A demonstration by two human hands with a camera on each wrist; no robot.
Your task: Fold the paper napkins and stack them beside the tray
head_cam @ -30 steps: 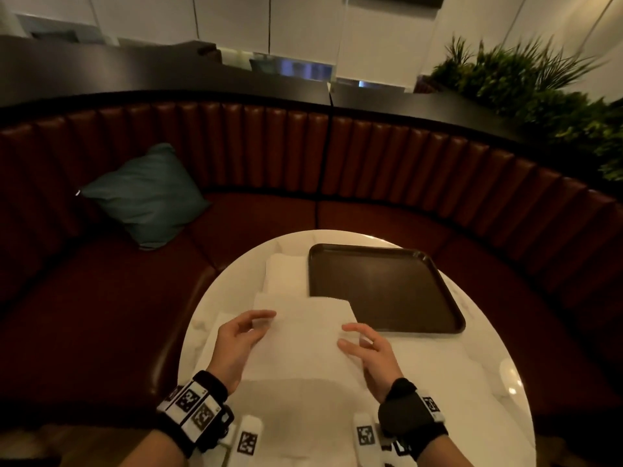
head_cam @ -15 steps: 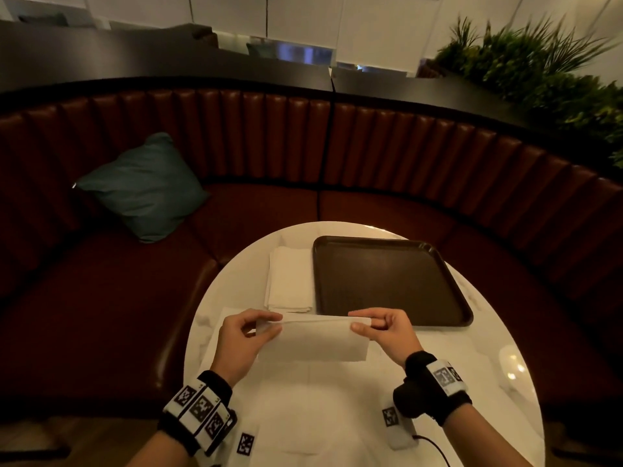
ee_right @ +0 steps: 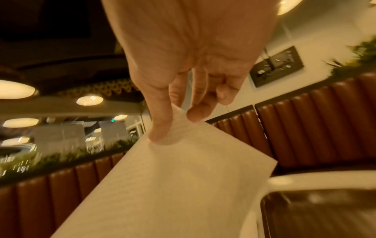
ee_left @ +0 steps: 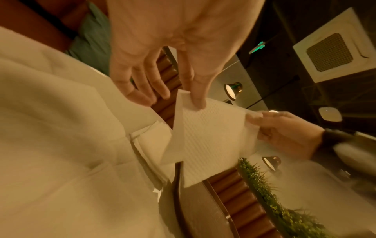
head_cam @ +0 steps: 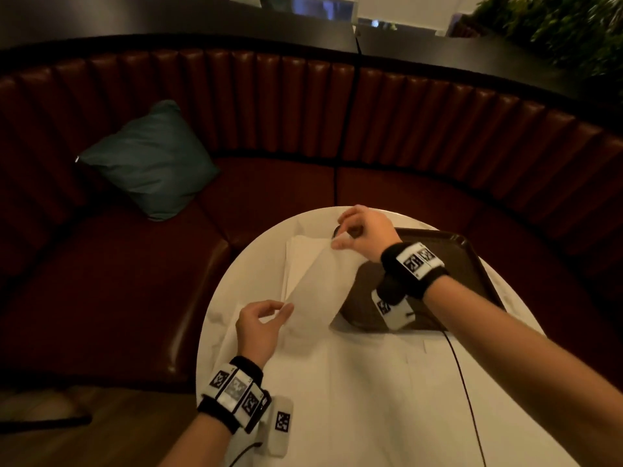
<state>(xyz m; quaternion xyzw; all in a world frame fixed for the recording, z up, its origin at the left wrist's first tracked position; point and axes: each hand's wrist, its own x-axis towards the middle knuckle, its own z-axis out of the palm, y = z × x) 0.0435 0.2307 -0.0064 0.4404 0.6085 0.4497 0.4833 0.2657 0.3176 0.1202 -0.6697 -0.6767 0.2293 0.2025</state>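
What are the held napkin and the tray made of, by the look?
Held napkin: embossed white paper, matte; a dimpled grid shows and it hangs limp between both pinches. Tray: probably moulded plastic, dark brown, semi-gloss; raised rounded rim, soft sheen. Could be coated metal.

The folded napkin (head_cam: 320, 291), held level over the near table 0.5 s ago, now hangs slantwise above the stack (head_cam: 300, 261) beside the tray (head_cam: 472, 264). The right hand (head_cam: 364, 237) has carried its pinched corner out to the tray's far left corner, while the left hand (head_cam: 259, 328) (thumb on the near corner) has stayed low.
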